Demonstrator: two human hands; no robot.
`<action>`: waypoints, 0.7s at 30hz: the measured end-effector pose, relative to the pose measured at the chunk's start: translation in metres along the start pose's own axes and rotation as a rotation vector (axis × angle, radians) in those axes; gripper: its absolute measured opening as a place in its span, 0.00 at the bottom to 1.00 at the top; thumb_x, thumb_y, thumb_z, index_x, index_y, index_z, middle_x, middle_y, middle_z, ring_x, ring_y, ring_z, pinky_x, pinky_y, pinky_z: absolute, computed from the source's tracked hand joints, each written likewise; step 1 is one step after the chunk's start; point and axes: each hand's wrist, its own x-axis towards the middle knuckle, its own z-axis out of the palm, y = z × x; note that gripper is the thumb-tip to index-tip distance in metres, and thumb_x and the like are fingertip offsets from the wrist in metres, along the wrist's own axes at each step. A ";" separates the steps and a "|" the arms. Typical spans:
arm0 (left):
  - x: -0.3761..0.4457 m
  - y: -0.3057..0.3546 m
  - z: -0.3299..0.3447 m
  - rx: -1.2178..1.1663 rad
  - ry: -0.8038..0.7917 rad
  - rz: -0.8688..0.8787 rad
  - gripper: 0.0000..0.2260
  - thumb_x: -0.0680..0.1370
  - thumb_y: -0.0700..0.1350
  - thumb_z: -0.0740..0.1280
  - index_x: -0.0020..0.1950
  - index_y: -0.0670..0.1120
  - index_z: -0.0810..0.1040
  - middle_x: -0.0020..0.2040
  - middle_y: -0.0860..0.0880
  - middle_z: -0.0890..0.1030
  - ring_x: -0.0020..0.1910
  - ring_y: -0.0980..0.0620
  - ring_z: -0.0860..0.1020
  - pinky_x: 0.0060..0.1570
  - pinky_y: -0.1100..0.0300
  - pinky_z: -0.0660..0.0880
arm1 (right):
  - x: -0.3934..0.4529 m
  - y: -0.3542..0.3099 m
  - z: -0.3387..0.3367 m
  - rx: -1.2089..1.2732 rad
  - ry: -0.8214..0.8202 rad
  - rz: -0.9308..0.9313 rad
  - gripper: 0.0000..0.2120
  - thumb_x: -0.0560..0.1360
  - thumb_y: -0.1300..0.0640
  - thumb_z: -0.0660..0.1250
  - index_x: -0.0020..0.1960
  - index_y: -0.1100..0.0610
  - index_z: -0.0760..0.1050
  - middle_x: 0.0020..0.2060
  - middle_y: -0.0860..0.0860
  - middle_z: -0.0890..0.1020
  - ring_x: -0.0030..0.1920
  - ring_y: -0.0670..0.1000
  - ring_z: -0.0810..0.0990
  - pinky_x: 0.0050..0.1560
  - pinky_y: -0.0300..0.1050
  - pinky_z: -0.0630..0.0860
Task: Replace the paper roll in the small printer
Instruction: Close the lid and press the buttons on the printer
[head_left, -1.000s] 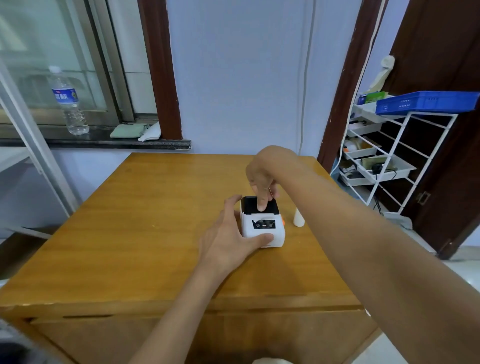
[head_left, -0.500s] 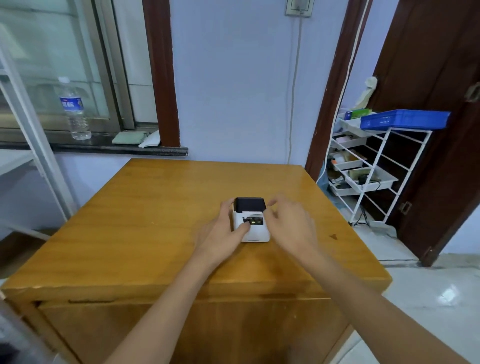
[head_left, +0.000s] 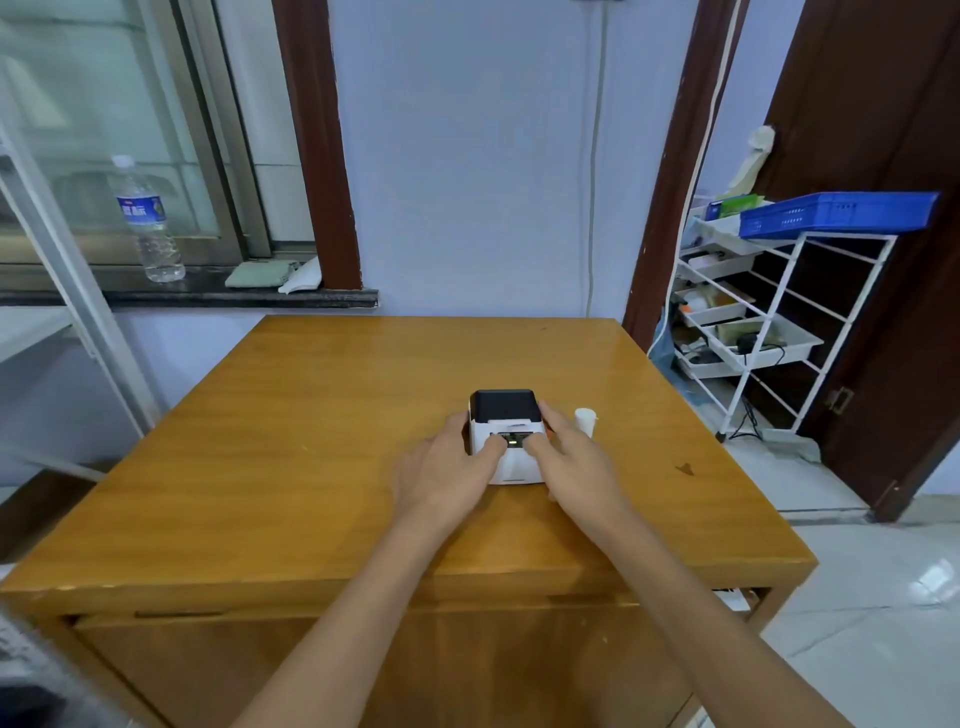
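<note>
**Both hands on the small printer**

The printer (head_left: 511, 441), white with a black closed lid, stands on the wooden tabletop (head_left: 311, 441), a little right of the middle. The left hand (head_left: 447, 475) holds its left side, fingers wrapped around the body and the thumb on the front panel. The right hand (head_left: 574, 467) grips the right side in the same way, its thumb beside the small lit display. A white paper roll (head_left: 586, 422) stands upright just beside the right hand. A water bottle (head_left: 148, 223) is on the window sill, well apart.
</note>
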 end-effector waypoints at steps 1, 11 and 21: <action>0.001 0.001 0.002 -0.016 0.005 -0.014 0.26 0.75 0.64 0.58 0.72 0.61 0.71 0.56 0.54 0.84 0.56 0.45 0.80 0.53 0.52 0.75 | 0.002 0.003 0.001 0.006 0.007 -0.005 0.31 0.77 0.42 0.55 0.81 0.39 0.63 0.57 0.46 0.83 0.51 0.47 0.78 0.58 0.53 0.79; -0.002 0.002 0.006 -0.059 0.040 0.048 0.23 0.78 0.59 0.58 0.74 0.64 0.70 0.53 0.57 0.84 0.55 0.47 0.81 0.59 0.48 0.76 | 0.009 0.014 0.007 0.038 0.019 -0.045 0.32 0.75 0.39 0.55 0.80 0.34 0.63 0.40 0.39 0.79 0.44 0.47 0.79 0.52 0.54 0.82; -0.001 -0.001 0.008 -0.065 0.070 0.035 0.24 0.80 0.60 0.60 0.77 0.61 0.69 0.62 0.55 0.84 0.62 0.48 0.79 0.58 0.51 0.75 | 0.010 0.016 0.006 0.031 0.043 -0.045 0.28 0.79 0.43 0.58 0.80 0.37 0.65 0.37 0.40 0.78 0.40 0.47 0.79 0.50 0.55 0.83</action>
